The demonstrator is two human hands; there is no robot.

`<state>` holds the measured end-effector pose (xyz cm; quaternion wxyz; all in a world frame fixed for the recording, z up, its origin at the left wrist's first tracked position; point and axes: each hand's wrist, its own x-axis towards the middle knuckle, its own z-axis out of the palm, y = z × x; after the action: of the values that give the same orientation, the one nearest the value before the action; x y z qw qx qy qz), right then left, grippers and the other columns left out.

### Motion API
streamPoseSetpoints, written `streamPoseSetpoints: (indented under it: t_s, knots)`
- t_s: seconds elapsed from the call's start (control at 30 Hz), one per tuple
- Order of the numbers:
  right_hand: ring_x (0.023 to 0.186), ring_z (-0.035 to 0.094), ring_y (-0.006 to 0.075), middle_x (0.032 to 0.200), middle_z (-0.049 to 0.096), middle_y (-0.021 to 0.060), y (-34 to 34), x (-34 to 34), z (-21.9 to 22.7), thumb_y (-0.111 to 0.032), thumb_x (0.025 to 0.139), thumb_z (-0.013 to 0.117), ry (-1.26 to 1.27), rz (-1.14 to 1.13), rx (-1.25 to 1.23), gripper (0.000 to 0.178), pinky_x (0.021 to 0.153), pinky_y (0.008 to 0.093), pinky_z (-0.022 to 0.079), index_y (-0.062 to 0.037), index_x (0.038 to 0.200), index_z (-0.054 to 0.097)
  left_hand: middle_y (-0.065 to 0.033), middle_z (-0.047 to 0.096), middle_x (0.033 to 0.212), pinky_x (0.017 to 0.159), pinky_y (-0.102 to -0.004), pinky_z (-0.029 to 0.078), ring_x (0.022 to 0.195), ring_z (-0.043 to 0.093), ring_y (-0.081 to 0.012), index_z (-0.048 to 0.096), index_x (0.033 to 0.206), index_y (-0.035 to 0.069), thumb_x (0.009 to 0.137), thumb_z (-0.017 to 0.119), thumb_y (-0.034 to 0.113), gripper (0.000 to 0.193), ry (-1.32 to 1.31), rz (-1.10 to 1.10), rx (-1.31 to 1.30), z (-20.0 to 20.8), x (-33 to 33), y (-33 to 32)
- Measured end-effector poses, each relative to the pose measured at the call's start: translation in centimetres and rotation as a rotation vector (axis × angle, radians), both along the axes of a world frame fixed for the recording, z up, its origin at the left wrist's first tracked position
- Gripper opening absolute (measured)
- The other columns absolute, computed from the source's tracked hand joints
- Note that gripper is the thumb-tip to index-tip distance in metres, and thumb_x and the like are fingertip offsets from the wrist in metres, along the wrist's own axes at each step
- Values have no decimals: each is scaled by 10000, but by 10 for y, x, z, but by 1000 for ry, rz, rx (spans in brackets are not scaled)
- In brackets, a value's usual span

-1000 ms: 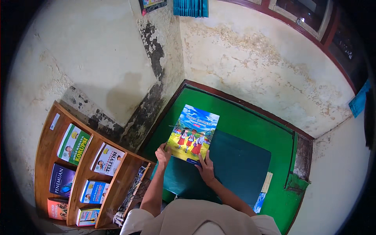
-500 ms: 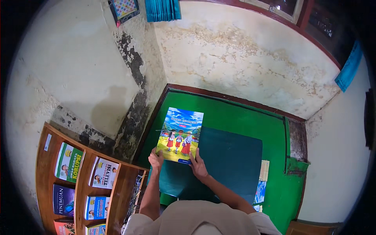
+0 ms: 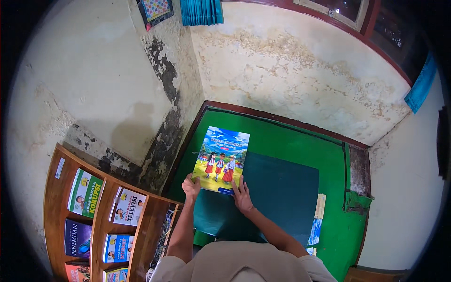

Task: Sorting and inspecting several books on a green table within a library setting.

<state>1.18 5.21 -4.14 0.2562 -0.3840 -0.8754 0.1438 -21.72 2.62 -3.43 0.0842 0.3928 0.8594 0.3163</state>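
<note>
Over on the far left, a curved wooden rack [image 3: 96, 211] is standing against the peeling wall [image 3: 94, 61], its tiers showing their covers outward. A green-and-white book [image 3: 85, 192] is leaning there above a dark purple book [image 3: 78, 238], and one tier along, a white book [image 3: 128, 207] is sitting above a blue book [image 3: 118, 248]. A shadow is falling on the wall just right of the rack.

Now the left hand [image 3: 190, 186]: it is gripping the picture-covered book [image 3: 221, 157] at its lower left corner, fingers curling in and thumb resting at the edge. The book itself is facing up toward the wearer, leaning a touch to the right, three illustrated figures in red and white showing across its cover. Next, the right hand [image 3: 243, 197] is gripping the lower right corner, fingers pointing up along that side.

Behind and to the right, a dark green surface [image 3: 284, 192] is spreading out, the book overlapping its upper left part; whether they are touching, I cannot tell. Past its right edge, a tan item [image 3: 320, 207] is lying just above a blue item [image 3: 314, 232]. Farthest right, a teal curtain [image 3: 420, 84] is hanging beside the window.
</note>
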Motion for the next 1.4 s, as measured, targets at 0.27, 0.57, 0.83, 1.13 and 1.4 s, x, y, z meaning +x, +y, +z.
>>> streamPoseSetpoints:
  t_s: [0.27,0.57,0.83,1.13,1.4]
  knots:
    - [1248,234,416,1354,128,333,9,1,4,-63,771,546,-20,16,-9,627,974,451,278,-9,1324,256,-152,630,755,562,-370,469,637,592,-322,603,966,19,696,620,244,352,-35,10,39,7,1,7]
    - [991,525,340,1112,516,244,34,1,55,-245,758,536,-107,-39,102,454,826,416,341,-19,1148,481,-244,520,1063,812,-366,430,933,524,-359,423,1172,-39,685,637,175,573,-53,42,259,-7,11,-3]
    - [786,537,290,923,586,137,185,-57,55,-238,770,526,-78,-216,287,336,748,396,351,-37,1038,535,-151,469,913,660,-332,389,759,452,-246,445,1042,-47,767,549,68,316,282,-823,866,-57,56,-45]
    - [902,552,291,990,590,140,252,-102,30,-330,811,482,-285,-115,93,388,810,429,374,-47,1075,522,-149,505,848,656,-328,400,732,477,-231,504,951,-65,778,505,-6,183,-1438,-132,417,-26,74,-31]
    - [921,548,286,1052,575,110,265,-106,17,-376,833,437,-448,-83,-279,413,796,399,400,-72,1103,504,-148,524,853,697,-325,419,737,495,-220,523,938,-68,787,519,7,169,-1747,205,482,-1,74,-25]
